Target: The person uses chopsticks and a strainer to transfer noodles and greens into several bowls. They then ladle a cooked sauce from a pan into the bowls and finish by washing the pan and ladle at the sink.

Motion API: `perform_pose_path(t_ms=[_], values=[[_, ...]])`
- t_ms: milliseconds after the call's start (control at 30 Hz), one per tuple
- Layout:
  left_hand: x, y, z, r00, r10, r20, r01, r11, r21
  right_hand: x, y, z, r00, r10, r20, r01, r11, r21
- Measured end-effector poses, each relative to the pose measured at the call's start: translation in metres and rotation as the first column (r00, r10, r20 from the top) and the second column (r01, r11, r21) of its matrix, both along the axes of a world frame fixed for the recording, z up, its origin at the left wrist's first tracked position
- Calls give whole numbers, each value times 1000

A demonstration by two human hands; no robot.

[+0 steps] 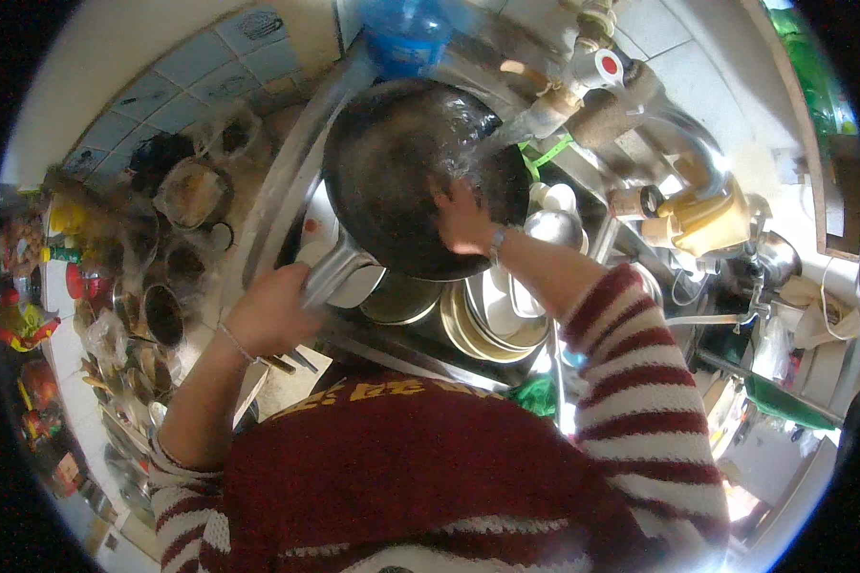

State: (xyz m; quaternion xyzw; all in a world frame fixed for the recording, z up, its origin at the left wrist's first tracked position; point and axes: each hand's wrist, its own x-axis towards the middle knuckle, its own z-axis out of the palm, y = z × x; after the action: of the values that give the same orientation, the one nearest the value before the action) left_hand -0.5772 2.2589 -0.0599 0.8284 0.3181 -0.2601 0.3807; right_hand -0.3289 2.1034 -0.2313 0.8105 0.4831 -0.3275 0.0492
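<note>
A large dark wok [387, 179] is held over the sink, its metal handle [340, 265] pointing toward me. My left hand [276, 304] is wrapped around that handle. Inside the wok, my right hand [462, 215] rests with fingers spread near the inner surface; no cloth or sponge shows in it. Water [505, 136] runs from a tap pipe [555, 107] into the wok just beyond my right fingers. Beneath the wok, stacked bowls [466, 336] and a dark pan [401, 297] sit in the sink. A metal ladle [555, 229] lies to the right.
A blue plastic water bottle [405, 39] stands behind the wok. Several pots and jars crowd the left counter, among them an open container [193, 193]. A yellow cloth [709, 218] hangs at the right near another faucet [752, 308]. The sink's front rim [416, 365] is close to my body.
</note>
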Motion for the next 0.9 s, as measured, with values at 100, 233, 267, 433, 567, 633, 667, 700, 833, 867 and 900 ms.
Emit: perform_pose_path(t_ms=[100, 233, 267, 433, 567, 633, 667, 700, 833, 867, 900], values=[[2, 2, 1, 999, -34, -42, 34, 999, 0, -29, 4, 14, 950, 18, -311, -15, 1000, 11], [8, 3, 5, 994, -61, -94, 61, 998, 3, -55, 49, 12, 631, 75, -772, 182, 953, 241], [9, 3, 6, 988, -74, -139, 78, 997, 21, -59, 62, 7, 649, 130, -749, 243, 898, 366], [13, -3, 8, 990, -37, -135, 43, 998, 43, -39, 138, -25, 970, -34, -241, 220, 543, 810], [8, -4, 4, 996, -50, -73, 55, 996, 73, 16, 133, -33, 934, -271, 233, 65, 771, 633], [6, -4, 0, 999, -40, -24, 42, 997, 71, 42, 106, -28, 911, -185, 367, -40, 849, 527], [4, -5, 0, 997, -29, -68, 34, 997, 72, 48, 91, -26, 925, -185, 332, 1, 874, 486], [2, -7, 1, 999, -13, -44, 14, 999, 42, 49, 74, -24, 938, -192, 290, 41, 889, 457], [2, -7, 1, 997, -17, -76, 22, 997, 72, 40, 22, -17, 898, 26, 440, -70, 994, 85], [2, -7, 1, 997, -43, -69, 51, 992, 114, 31, 9, -16, 923, 1, 384, -30, 997, 68], [2, -7, 1, 997, -48, -63, 55, 992, 110, 23, -2, -15, 941, 29, 336, -66, 993, 99]])
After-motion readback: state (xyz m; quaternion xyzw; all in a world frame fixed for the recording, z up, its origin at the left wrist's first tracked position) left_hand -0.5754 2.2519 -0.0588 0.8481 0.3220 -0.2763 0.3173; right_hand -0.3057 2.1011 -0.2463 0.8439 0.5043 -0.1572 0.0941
